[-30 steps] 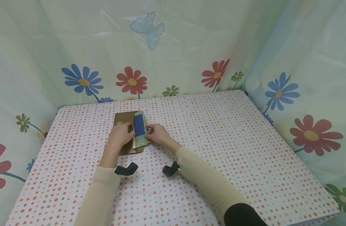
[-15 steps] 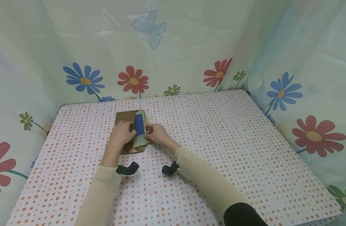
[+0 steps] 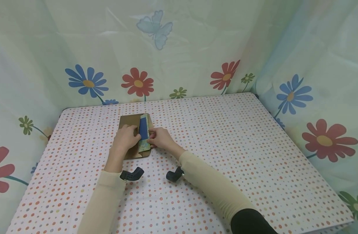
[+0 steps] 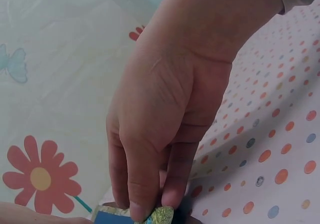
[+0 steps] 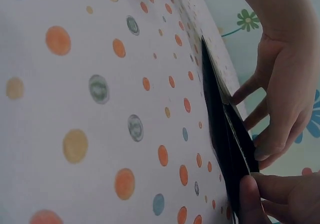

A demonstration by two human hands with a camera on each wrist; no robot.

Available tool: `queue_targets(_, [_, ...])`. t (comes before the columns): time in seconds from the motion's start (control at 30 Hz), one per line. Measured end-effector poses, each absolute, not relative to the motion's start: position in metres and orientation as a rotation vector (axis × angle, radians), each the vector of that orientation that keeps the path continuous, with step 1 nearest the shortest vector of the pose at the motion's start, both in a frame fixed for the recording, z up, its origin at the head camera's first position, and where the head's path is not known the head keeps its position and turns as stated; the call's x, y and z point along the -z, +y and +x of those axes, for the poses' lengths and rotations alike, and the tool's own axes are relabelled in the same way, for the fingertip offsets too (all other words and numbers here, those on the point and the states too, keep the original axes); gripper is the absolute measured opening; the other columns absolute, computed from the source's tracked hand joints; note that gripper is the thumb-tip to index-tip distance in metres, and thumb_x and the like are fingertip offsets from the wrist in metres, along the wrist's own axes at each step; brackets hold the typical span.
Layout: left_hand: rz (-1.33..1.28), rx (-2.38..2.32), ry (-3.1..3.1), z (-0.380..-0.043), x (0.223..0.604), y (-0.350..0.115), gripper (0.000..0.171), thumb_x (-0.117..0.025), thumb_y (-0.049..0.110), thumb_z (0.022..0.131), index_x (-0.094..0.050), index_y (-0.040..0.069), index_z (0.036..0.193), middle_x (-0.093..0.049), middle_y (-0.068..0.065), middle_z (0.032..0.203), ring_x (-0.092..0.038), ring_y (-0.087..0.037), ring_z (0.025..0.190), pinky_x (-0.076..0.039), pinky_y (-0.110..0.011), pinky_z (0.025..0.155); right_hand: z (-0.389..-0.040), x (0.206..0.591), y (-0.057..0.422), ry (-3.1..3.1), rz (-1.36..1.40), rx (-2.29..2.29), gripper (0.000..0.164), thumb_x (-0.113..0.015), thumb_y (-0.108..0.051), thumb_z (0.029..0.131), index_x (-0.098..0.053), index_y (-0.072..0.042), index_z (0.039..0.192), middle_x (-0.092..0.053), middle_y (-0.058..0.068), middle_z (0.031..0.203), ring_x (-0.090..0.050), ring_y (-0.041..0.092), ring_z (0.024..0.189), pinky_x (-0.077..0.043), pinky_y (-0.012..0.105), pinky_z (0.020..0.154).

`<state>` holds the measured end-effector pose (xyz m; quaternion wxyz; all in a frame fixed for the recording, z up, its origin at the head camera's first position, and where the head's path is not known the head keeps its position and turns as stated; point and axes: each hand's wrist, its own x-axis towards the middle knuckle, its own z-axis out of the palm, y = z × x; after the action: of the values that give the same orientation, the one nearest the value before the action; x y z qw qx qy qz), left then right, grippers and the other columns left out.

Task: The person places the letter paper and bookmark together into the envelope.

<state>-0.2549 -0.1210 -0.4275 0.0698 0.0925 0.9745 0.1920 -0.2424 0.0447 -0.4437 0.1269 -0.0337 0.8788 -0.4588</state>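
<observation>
A flat brown paper envelope (image 3: 128, 120) lies on the table at centre left in the head view. Out of its right side sticks a blue and green card (image 3: 144, 126), the rest of it hidden inside. My left hand (image 3: 125, 139) pinches the envelope's edge beside the card, thumb and fingers curled down. The right hand (image 3: 162, 138) pinches the card's outer right edge between thumb and fingers. In the left wrist view, only a strip of the blue card (image 4: 112, 218) shows below the left thumb. Seen edge-on in the right wrist view, the envelope (image 5: 217, 119) looks dark.
The table has a white cloth with coloured dots (image 3: 214, 139). Behind and at the sides hang curtains (image 3: 190, 48) printed with flowers and a butterfly. A black wrist device (image 3: 132, 175) juts from the left cuff, another (image 3: 175, 175) from the right.
The right hand has moved slightly left, pushing the card farther into the envelope, so a narrower strip shows. The left hand keeps its hold on the envelope.
</observation>
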Motion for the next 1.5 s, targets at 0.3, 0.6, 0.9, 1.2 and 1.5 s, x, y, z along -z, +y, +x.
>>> queue_targets(0.3, [0.279,-0.576,2.932,-0.2567,0.4279,-0.1226,0.055,-0.052,0.028,0.092,-0.045,0.001,0.139,-0.043,-0.028,0.138,-0.045,-0.047,0.125,-0.04,-0.058,0.101,-0.2436,0.4456,0.0418,2.558,-0.095,1.338,0.053,-0.068,-0.01,0.086,-0.05,-0.002,0.136,-0.067,0.007,0.093,-0.062,0.006,0.059,-0.055,0.018,0.057])
queue_targets(0.6, [0.301,-0.59,2.942,-0.2554,0.4289,-0.1231,0.054,-0.053,0.027,0.092,-0.046,-0.001,0.137,-0.045,-0.028,0.136,-0.046,-0.046,0.123,-0.04,-0.056,0.102,-0.2441,0.4461,0.0399,2.595,-0.115,1.286,0.049,-0.066,-0.011,0.088,-0.053,-0.002,0.134,-0.068,0.006,0.092,-0.064,0.007,0.061,-0.053,0.017,0.057])
queue_targets(0.9, [0.303,-0.596,2.941,-0.2563,0.4283,-0.1225,0.055,-0.053,0.028,0.092,-0.046,0.001,0.139,-0.044,-0.027,0.138,-0.046,-0.046,0.123,-0.041,-0.056,0.101,-0.2456,0.4448,0.0405,2.524,-0.011,1.419,0.045,-0.065,-0.012,0.088,-0.054,-0.006,0.132,-0.072,0.008,0.09,-0.066,0.01,0.061,-0.053,0.021,0.055])
queue_targets(1.2, [0.313,-0.602,2.936,-0.2566,0.4306,-0.1223,0.055,-0.054,0.029,0.092,-0.046,0.0,0.139,-0.045,-0.028,0.137,-0.047,-0.045,0.122,-0.042,-0.055,0.1,-0.2476,0.4525,0.0393,2.369,0.117,1.617,0.03,-0.064,-0.013,0.089,-0.061,0.0,0.116,-0.071,0.011,0.093,-0.067,0.01,0.062,-0.056,0.021,0.059])
queue_targets(1.5, [0.282,-0.611,2.948,-0.2583,0.4305,-0.1225,0.055,-0.054,0.028,0.091,-0.047,0.001,0.138,-0.045,-0.027,0.137,-0.048,-0.043,0.123,-0.041,-0.055,0.101,-0.251,0.4528,0.044,2.081,0.259,1.791,0.029,-0.061,-0.008,0.091,-0.059,0.003,0.118,-0.061,0.005,0.086,-0.061,0.007,0.062,-0.056,0.019,0.064])
